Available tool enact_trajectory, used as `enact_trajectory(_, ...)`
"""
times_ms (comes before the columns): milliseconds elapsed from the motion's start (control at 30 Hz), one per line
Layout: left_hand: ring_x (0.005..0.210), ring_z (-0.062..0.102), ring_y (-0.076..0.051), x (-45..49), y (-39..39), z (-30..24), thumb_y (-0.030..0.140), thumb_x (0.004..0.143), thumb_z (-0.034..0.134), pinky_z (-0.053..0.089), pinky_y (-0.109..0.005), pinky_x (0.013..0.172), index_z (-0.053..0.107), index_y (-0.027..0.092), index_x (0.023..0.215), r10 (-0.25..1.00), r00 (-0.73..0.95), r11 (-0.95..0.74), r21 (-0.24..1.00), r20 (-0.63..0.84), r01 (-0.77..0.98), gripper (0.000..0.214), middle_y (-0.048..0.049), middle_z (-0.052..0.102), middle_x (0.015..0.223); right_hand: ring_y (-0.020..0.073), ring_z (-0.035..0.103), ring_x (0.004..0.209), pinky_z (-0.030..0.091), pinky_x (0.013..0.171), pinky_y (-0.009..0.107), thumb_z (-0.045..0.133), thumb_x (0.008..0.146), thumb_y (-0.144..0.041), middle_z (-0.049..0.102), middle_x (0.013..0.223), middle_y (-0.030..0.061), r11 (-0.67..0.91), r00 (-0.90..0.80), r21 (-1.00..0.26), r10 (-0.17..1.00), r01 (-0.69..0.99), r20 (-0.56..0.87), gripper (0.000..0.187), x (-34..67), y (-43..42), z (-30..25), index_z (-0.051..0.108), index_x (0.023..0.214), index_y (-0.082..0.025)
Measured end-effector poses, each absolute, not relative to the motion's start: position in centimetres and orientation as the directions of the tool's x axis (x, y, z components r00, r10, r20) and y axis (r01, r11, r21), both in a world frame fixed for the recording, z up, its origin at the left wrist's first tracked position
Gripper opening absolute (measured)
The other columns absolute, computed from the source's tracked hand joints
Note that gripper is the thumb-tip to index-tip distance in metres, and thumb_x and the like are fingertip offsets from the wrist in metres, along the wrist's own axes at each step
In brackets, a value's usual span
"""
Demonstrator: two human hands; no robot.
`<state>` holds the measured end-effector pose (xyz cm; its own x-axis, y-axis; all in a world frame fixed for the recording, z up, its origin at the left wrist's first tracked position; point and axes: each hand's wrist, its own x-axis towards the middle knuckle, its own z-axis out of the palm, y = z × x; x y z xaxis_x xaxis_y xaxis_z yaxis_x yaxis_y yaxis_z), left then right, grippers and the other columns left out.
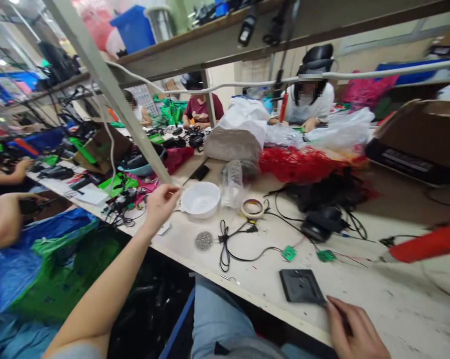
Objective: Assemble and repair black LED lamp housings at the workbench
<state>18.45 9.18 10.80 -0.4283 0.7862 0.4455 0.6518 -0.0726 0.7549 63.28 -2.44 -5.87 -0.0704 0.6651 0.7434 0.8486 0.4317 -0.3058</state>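
My left hand (pixel 160 203) is stretched out over the workbench (pixel 396 309), its fingers pinched together just left of a white bowl (pixel 200 199); what they pinch, if anything, is too small to make out. At the near edge my right hand (pixel 354 329) lies on the bench. Its fingers are pressed together over a dark strip I cannot name, and a fingertip touches the corner of a flat black square plate (pixel 301 285).
A round metal mesh disc (pixel 204 241), a black cable (pixel 228 247), a tape roll (pixel 252 207), a clear bottle (pixel 232 188), two green circuit boards (pixel 289 253) and a black device (pixel 322 223) lie ahead. A slanted metal post (pixel 108 85) crosses left. Other people work opposite and at left.
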Motion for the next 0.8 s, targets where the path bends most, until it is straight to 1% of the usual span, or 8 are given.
enact_trajectory(133,0.072,0.059,-0.019,31.6,10.5,8.7,0.025,0.075,0.077,0.048,-0.03,0.076,0.071,0.023,0.075,0.895,0.01,-0.381,0.755,0.445,0.533,0.007,-0.0028,0.066,0.075,0.0159,0.064,0.063,0.049,0.06,0.028,0.047,0.103,-0.03,0.067,0.076,0.0041,0.428,0.02,-0.405,0.667,0.808,0.745,0.021,63.0,-2.6,-4.8,0.063,0.095,-0.019)
enact_trajectory(233,0.077,0.063,-0.021,40.1,12.5,6.7,0.032,0.079,0.076,0.049,-0.034,0.079,0.069,0.022,0.082,0.895,0.258,-0.445,0.699,0.364,0.56,0.012,-0.0049,0.067,0.08,0.0161,0.061,0.059,0.049,0.058,0.029,0.049,0.103,-0.031,0.066,0.074,0.0038,0.411,0.099,-0.507,0.696,0.757,0.711,0.02,63.4,-3.0,-5.0,0.064,0.094,-0.02)
enact_trajectory(333,0.097,0.065,-0.029,47.2,14.2,4.6,0.043,0.067,0.087,0.05,-0.039,0.089,0.064,0.021,0.116,0.936,0.242,-0.352,0.704,0.256,0.616,0.058,-0.0112,0.068,0.105,0.0151,0.06,0.057,0.049,0.055,0.028,0.051,0.102,-0.03,0.066,0.074,0.0038,0.41,0.149,-0.596,0.725,0.69,0.672,0.019,64.0,-3.3,-5.4,0.064,0.094,-0.02)
enact_trajectory(400,0.11,0.062,-0.034,50.6,15.0,3.2,0.042,0.06,0.091,0.047,-0.044,0.096,0.06,0.022,0.124,0.959,0.202,-0.283,0.738,0.2,0.613,0.075,-0.0139,0.062,0.116,0.0141,0.06,0.057,0.048,0.054,0.027,0.051,0.101,-0.027,0.066,0.076,0.0036,0.424,0.143,-0.617,0.737,0.662,0.66,0.016,64.3,-3.4,-5.6,0.064,0.095,-0.02)
enact_trajectory(500,0.112,0.06,-0.034,53.3,15.8,1.7,0.028,0.052,0.094,0.045,-0.044,0.098,0.066,0.023,0.102,0.988,0.076,-0.152,0.883,0.132,0.445,0.057,-0.0106,0.059,0.111,0.0131,0.06,0.059,0.049,0.055,0.025,0.051,0.101,-0.022,0.065,0.076,0.0027,0.446,0.137,-0.611,0.724,0.654,0.676,0.014,64.3,-3.4,-5.6,0.063,0.095,-0.02)
enact_trajectory(600,0.1,0.061,-0.028,53.4,17.1,1.2,0.021,0.05,0.093,0.047,-0.038,0.092,0.061,0.02,0.074,0.995,0.025,-0.096,0.955,0.093,0.281,0.04,-0.0047,0.06,0.091,0.013,0.062,0.062,0.05,0.057,0.024,0.05,0.1,-0.019,0.065,0.076,0.0025,0.456,0.149,-0.608,0.708,0.65,0.69,0.014,64.2,-3.4,-5.6,0.063,0.094,-0.019)
enact_trajectory(700,0.082,0.062,-0.021,51.6,18.8,2.0,0.03,0.053,0.091,0.05,-0.032,0.078,0.057,0.019,0.068,0.998,0.023,-0.068,0.99,0.065,0.126,0.039,0.0004,0.059,0.073,0.0132,0.063,0.063,0.051,0.057,0.024,0.05,0.1,-0.018,0.065,0.076,0.0024,0.446,0.167,-0.612,0.704,0.653,0.691,0.014,64.1,-3.4,-5.6,0.063,0.094,-0.019)
enact_trajectory(800,0.073,0.062,-0.016,48.6,20.5,3.8,0.046,0.059,0.088,0.05,-0.028,0.068,0.056,0.019,0.071,0.998,-0.037,-0.058,0.995,0.055,-0.081,0.044,0.0011,0.061,0.072,0.0135,0.063,0.062,0.051,0.056,0.024,0.049,0.1,-0.019,0.065,0.075,0.0021,0.437,0.177,-0.613,0.702,0.658,0.689,0.015,64.0,-3.3,-5.6,0.063,0.094,-0.02)
